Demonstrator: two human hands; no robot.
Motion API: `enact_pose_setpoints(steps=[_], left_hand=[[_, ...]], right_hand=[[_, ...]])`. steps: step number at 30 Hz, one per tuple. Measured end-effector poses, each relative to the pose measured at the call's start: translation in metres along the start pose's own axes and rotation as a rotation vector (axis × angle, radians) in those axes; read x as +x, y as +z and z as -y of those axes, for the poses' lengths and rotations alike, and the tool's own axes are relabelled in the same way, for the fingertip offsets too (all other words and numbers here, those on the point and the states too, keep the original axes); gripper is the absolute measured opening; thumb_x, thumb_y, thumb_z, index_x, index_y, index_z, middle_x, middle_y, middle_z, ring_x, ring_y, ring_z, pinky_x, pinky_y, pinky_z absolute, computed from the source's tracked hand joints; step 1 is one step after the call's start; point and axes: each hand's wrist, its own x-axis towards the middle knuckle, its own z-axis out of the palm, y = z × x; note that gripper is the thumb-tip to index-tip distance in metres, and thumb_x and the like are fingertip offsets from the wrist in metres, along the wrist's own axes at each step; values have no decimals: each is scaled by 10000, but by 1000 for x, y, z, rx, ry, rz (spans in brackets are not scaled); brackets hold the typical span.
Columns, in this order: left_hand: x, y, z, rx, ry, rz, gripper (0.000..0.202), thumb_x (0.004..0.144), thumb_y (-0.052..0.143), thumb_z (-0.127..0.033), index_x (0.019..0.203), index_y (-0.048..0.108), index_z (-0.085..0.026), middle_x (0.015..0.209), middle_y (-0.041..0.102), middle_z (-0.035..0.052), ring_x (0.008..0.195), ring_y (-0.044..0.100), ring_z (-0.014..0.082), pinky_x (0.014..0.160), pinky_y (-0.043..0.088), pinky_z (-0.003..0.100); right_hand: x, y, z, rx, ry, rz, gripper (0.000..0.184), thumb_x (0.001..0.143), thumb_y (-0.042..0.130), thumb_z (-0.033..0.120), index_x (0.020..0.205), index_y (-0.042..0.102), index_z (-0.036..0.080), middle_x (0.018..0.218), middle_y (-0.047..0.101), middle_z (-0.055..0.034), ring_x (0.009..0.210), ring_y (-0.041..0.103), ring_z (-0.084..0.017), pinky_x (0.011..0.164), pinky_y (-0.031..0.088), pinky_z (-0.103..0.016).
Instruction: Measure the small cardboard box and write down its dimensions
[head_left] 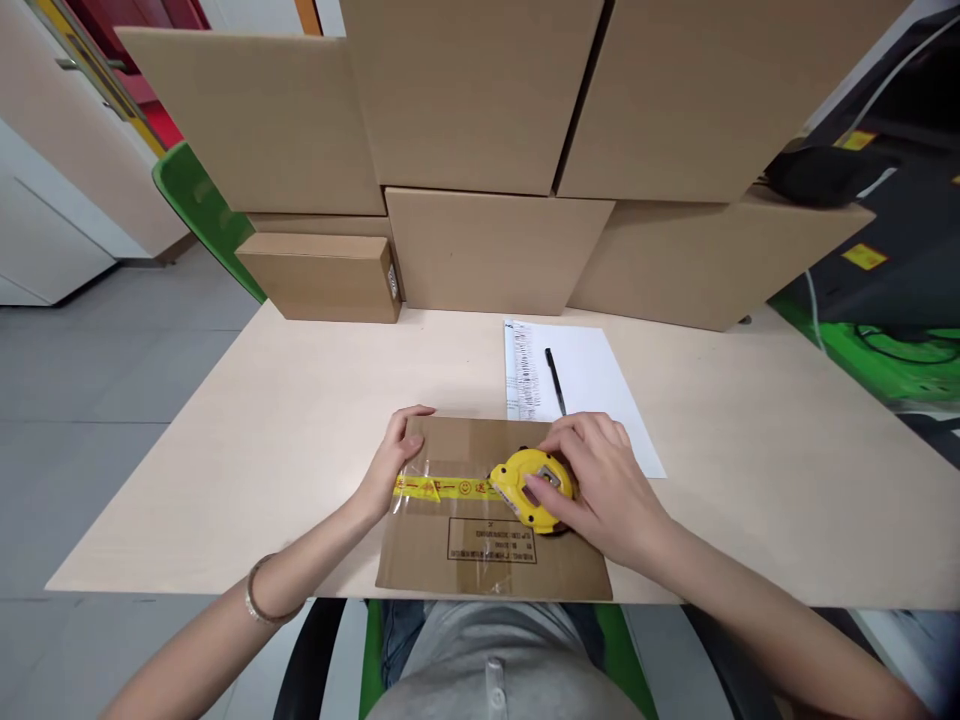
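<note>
Left hand (pixel 394 455) grips a carton (pixel 480 509) with boxed print (pixel 491 541) and smiley strip (pixel 446 488); right hand (pixel 604 480) grasps a tape measure (pixel 517 474).

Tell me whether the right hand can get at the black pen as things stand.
Probably yes: the black pen lies on the paper just beyond the right hand, with nothing seen lying over it. The hand holds the yellow tape measure, though, so it would likely need to let go first.
</note>
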Motion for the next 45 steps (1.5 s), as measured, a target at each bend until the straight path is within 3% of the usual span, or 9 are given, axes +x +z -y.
enact_pose_setpoints(steps=[4, 7, 13, 16, 21, 28, 32, 38, 45], left_hand=[[5, 1, 3, -165, -59, 60, 346, 798, 635, -433, 1075, 603, -228, 1057, 634, 45, 911, 585, 254, 755, 464, 336], [6, 1, 5, -238, -89, 67, 353, 752, 680, -433, 1019, 578, -227, 909, 613, 8, 762, 560, 203, 666, 442, 300], [8, 0, 8, -258, -69, 125, 437, 765, 705, -536, 1037, 555, -228, 917, 617, 14, 771, 573, 200, 659, 458, 295], [8, 0, 9, -248, -38, 146, 455, 768, 704, -563, 1039, 562, -226, 926, 607, 15, 781, 568, 199, 667, 456, 296], [7, 1, 9, -275, -52, 134, 459, 753, 715, -563, 1028, 574, -224, 942, 590, 21, 788, 558, 201, 661, 455, 296], [5, 2, 4, -247, -48, 96, 501, 708, 746, -600, 987, 604, -209, 918, 581, 17, 770, 543, 188, 642, 448, 273], [5, 2, 5, -240, -24, 99, 492, 721, 738, -597, 990, 608, -206, 921, 583, 24, 779, 543, 194, 653, 453, 279], [4, 1, 6, -249, -35, 121, 467, 750, 722, -575, 1022, 594, -217, 932, 598, 31, 785, 557, 207, 657, 456, 290], [4, 1, 5, -254, -54, 133, 481, 748, 723, -582, 1027, 581, -217, 909, 592, 23, 766, 548, 198, 645, 454, 280]], right_hand=[[23, -4, -46, -35, 411, 48, 385, 1018, 340, 549, 896, 521, 232, 918, 660, -89, 850, 620, -251, 755, 476, -385], [39, 13, -89, -110, 603, 141, 404, 1012, 421, 506, 765, 541, 210, 770, 652, -96, 764, 632, -266, 725, 469, -408], [45, 47, -137, 77, 634, 256, 256, 986, 614, 384, 1119, 659, 169, 1106, 686, -62, 927, 670, -185, 830, 568, -393], [45, 51, -149, 282, 586, 253, 274, 1003, 588, 399, 1119, 655, 160, 1049, 692, -55, 846, 676, -164, 753, 583, -352], [48, 65, -157, 565, 530, 241, 265, 966, 629, 416, 900, 605, 160, 675, 602, 51, 518, 551, -87, 499, 473, -227], [50, 73, -151, 720, 521, 216, 407, 770, 778, 481, 677, 475, 225, 494, 535, 68, 412, 476, -89, 406, 356, -220], [48, 76, -152, 687, 552, 207, 356, 843, 766, 402, 699, 521, 186, 542, 488, 96, 411, 407, -48, 405, 338, -186], [45, 80, -156, 633, 577, 222, 191, 988, 626, 331, 958, 643, 143, 786, 627, 28, 559, 553, -72, 498, 486, -203], [46, 80, -155, 646, 560, 219, 218, 969, 658, 307, 833, 612, 143, 638, 540, 81, 457, 464, -48, 438, 420, -179]])
